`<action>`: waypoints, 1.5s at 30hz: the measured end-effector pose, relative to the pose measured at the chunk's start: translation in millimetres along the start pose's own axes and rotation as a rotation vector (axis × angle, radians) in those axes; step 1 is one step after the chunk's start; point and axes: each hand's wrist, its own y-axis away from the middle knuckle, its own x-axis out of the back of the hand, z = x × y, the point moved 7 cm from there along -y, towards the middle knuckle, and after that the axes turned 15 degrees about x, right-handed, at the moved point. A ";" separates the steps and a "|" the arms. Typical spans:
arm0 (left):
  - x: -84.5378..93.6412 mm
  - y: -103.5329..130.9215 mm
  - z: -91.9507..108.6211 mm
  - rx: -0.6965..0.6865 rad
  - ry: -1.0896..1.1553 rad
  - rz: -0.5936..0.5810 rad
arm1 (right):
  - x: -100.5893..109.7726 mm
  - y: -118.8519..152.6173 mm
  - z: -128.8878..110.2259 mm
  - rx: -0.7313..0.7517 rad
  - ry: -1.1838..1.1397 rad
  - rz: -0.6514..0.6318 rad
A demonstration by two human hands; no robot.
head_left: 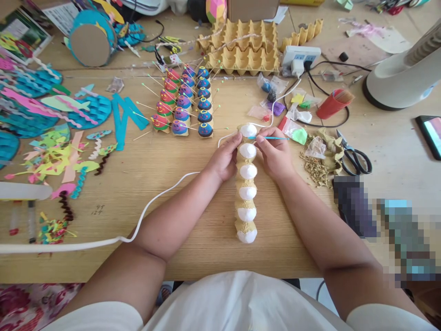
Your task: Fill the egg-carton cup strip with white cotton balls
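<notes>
A long strip of egg carton (245,201) lies upright in my view on the table, its several bumps capped in white. My left hand (223,156) is closed on the strip's far end, thumb by the topmost white bump (248,130). Between the fingers of my right hand (276,154) is a thin blue stick-like tool (281,138), its tip touching the lower edge of that same bump. Whether the white is clay or paint I cannot tell.
Painted carton strips (182,101) bristling with pins stand beyond my left hand. Scissors (356,158), wood shavings (315,169) and clay bags (299,133) lie right. A white cable (151,197) crosses under my left forearm. Egg trays (241,59) and a power strip (301,56) sit behind.
</notes>
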 end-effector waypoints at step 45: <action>1.4 -3.8 -0.9 0.038 0.015 -0.012 | 0.6 -0.8 -27.6 0.235 0.394 0.006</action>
